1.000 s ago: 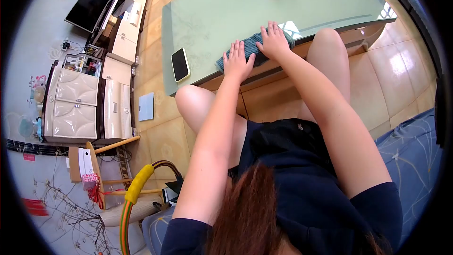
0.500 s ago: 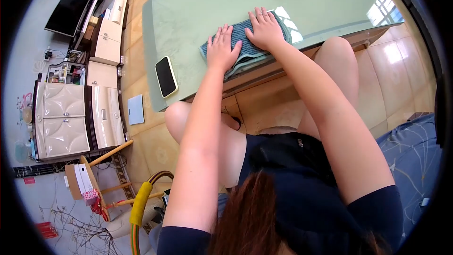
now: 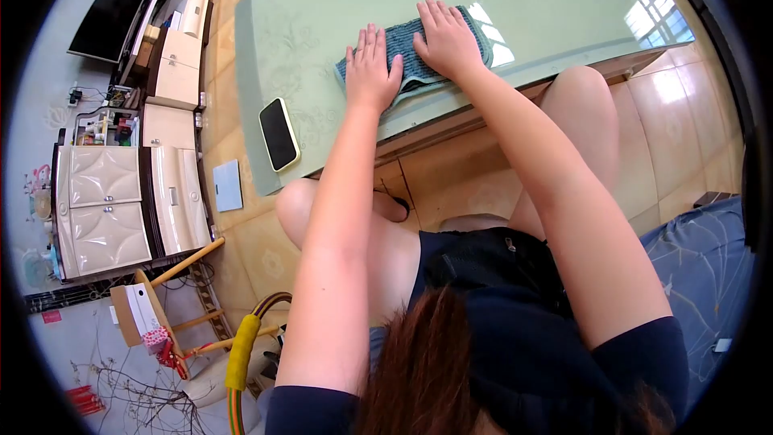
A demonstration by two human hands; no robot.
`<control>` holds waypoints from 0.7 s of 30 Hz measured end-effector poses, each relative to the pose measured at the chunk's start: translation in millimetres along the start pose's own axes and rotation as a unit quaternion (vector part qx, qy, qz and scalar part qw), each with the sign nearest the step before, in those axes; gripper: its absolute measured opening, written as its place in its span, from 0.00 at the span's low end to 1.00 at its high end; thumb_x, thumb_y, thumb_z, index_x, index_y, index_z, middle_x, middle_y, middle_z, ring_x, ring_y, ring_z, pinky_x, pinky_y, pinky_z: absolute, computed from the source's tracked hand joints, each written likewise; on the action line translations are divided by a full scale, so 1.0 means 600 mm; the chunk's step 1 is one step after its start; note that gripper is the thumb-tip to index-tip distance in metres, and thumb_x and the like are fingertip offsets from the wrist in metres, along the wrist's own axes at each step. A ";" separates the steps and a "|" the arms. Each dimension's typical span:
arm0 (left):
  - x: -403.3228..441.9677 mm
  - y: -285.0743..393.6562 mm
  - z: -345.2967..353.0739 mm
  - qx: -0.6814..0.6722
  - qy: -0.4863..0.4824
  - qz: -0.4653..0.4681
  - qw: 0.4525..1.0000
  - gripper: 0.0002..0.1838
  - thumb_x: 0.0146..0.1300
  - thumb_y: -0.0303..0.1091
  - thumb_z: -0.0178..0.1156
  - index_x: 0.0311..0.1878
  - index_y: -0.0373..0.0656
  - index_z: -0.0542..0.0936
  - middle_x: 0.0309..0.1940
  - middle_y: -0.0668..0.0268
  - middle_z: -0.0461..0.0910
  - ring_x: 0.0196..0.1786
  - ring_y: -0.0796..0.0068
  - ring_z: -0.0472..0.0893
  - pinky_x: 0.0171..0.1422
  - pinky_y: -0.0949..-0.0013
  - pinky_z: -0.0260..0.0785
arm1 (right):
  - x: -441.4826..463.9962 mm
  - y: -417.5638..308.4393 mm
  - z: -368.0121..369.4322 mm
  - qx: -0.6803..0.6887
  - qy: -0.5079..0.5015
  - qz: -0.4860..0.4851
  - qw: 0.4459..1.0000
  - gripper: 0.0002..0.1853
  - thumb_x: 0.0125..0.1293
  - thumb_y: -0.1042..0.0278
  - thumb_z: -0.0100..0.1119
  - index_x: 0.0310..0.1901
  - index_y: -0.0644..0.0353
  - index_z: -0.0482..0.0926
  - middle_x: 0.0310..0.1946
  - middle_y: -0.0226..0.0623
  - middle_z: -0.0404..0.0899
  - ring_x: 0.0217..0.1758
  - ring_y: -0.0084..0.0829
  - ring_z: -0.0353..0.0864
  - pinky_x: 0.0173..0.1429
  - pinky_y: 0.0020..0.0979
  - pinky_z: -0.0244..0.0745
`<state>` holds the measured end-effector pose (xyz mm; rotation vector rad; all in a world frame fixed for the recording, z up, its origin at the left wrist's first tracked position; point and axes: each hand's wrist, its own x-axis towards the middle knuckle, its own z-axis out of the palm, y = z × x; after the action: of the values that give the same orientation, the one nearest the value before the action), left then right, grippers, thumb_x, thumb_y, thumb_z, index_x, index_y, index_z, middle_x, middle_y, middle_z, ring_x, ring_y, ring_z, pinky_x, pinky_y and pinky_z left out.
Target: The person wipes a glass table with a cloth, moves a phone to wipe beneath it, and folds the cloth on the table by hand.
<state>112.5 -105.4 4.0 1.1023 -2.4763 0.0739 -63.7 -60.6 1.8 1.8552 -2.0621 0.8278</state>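
Observation:
A folded blue-green ribbed cloth point(image 3: 408, 46) lies on the glass-topped table point(image 3: 322, 0) close to its near edge. My left hand point(image 3: 371, 70) rests flat on the left part of the cloth, fingers stretched out and thumb apart. On the right part, my right hand point(image 3: 448, 42) presses down in the same way, its palm near the cloth's front edge. Neither hand is closed around anything. The cloth's underside and the areas below both palms are hidden.
A phone point(image 3: 279, 135) lies face up near the table's left corner. My knees are under and beside the near edge. Cabinets point(image 3: 105, 210) line the left wall, a wooden stool point(image 3: 173, 330) stands lower left, and a flat pale-blue object point(image 3: 228, 185) lies on the floor.
Both hands and the cloth under them have slid a little away from me, farther from the table's near edge. The phone stays in place on the table.

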 end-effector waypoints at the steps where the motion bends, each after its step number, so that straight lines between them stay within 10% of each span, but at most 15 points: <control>1: -0.008 0.003 -0.002 0.007 0.002 -0.013 1.000 0.34 0.68 0.52 0.46 0.71 0.38 0.62 0.74 0.55 0.56 0.77 0.59 0.55 0.78 0.50 0.42 | -0.005 -0.001 -0.002 -0.005 0.000 0.005 1.000 0.32 0.66 0.52 0.45 0.67 0.64 0.63 0.69 0.50 0.63 0.74 0.44 0.60 0.77 0.42 0.50; 21: -0.142 0.075 -0.041 0.019 -0.011 -0.014 1.000 0.38 0.66 0.54 0.49 0.71 0.35 0.60 0.73 0.51 0.58 0.76 0.56 0.56 0.77 0.50 0.46 | -0.140 -0.031 -0.080 -0.077 -0.111 0.043 0.990 0.36 0.69 0.43 0.39 0.72 0.58 0.58 0.75 0.42 0.52 0.79 0.41 0.47 0.79 0.45 0.39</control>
<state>139.2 -10.0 -2.4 1.1580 -2.4879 0.1026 -41.0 35.2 0.7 1.8577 -2.2813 0.4832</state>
